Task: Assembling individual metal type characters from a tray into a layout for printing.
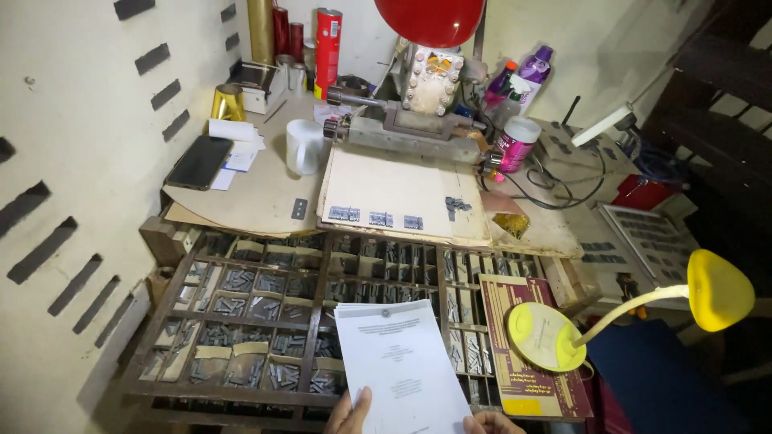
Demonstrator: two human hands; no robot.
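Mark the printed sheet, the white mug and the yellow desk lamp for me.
printed sheet (400, 362), head view, middle of the page.
white mug (303, 147), head view, side wall.
yellow desk lamp (718, 289), head view, lamp shade.

We are in a small letterpress printing workshop: a wooden type case (265, 313) full of metal sorts fills the bench (257, 193), with a hand press (402, 128) and loose composed type lines (374, 218) behind it.

White mug (304, 146), black phone (199, 162), yellow desk lamp (718, 289), red canister (327, 42).
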